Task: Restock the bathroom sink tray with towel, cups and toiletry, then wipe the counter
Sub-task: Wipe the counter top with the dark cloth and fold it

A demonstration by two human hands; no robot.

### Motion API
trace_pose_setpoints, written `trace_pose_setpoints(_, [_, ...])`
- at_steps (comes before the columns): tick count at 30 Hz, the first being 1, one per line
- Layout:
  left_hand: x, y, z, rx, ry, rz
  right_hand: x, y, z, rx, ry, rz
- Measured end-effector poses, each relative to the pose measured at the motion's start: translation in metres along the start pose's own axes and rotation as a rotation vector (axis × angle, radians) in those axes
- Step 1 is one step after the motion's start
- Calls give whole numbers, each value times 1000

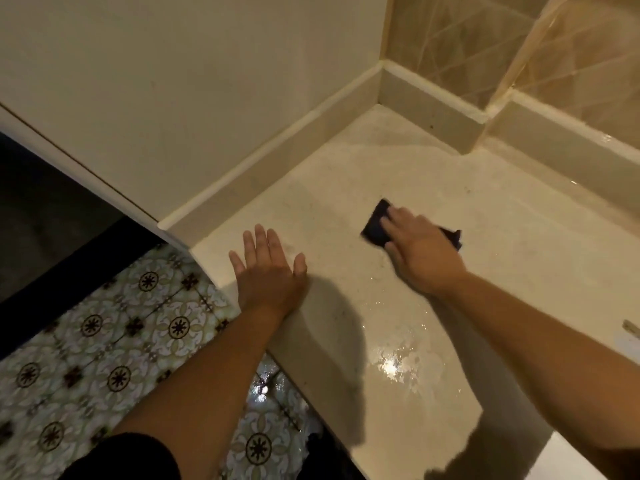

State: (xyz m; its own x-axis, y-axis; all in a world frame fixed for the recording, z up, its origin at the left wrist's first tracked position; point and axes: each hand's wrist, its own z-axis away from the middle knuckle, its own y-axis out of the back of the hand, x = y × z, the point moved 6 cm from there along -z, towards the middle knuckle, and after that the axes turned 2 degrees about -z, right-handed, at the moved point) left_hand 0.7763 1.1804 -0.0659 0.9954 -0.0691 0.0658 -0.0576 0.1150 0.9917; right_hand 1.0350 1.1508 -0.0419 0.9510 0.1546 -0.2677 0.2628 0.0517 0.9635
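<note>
Wiping is judged under way. A dark blue folded cloth (375,226) is pressed onto the pale stone bench (502,237) by the flat right hand (422,251). The left hand (270,268) is laid flat, fingers spread, at the edge. A wet patch (398,365) is yet to be wiped; the tray is not shown.

Dim, warm lighting. Specular glare on the wet counter (398,368), near centre. Soft shadow right of the left hand (268,268). Slight overall blur; wide-angle curvature at the edges.

I see the pale table (346,174), wet and glossy toward its front edge. One dark cloth (374,227) lies flat on it, beyond the puddle (398,365).
</note>
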Motion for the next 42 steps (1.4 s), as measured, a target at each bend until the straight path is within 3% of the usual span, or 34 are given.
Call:
trace_pose_setpoints(9, [-1, 1, 1, -85, 6, -1, -144, -53, 136, -90, 126, -31])
trace_pose_setpoints(15, [-2, 3, 3, -91, 5, 10, -200, -53, 181, -80, 149, -225])
trace_pose_setpoints(18, [-2, 4, 2, -100, 0, 25, -220, -33, 177, -170, 15, -659])
trace_pose_setpoints(23, [0, 4, 3, -92, -9, 25, -190, -21, 194, -169, -710, -1710])
trace_pose_setpoints(25, [-1, 2, 1, -94, -8, 21, -158, -7, 193, -60, -852, -2022])
trace_pose_setpoints(27, [-1, 0, 0, -96, -2, -7, -113, 22, 187, 107, -878, -2083])
trace_pose_setpoints(29, [-1, -1, -2, -100, 4, -33, -48, 53, 181, 333, -911, -1936])
trace_pose_setpoints(33, [-1, -1, -1, -84, 13, -17, 89, 105, 164, 635, -908, -1314])
trace_pose_setpoints(36, [-2, -2, -1, -59, 19, -25, 163, 114, 137, 569, -907, -761])
trace_pose_setpoints(38, [-2, -3, -3, -62, 32, -40, 192, 108, 112, 487, -849, -532])
trace_pose_setpoints(42, [-3, -1, -4, -48, 55, -63, 208, 72, 66, 279, -538, -156])
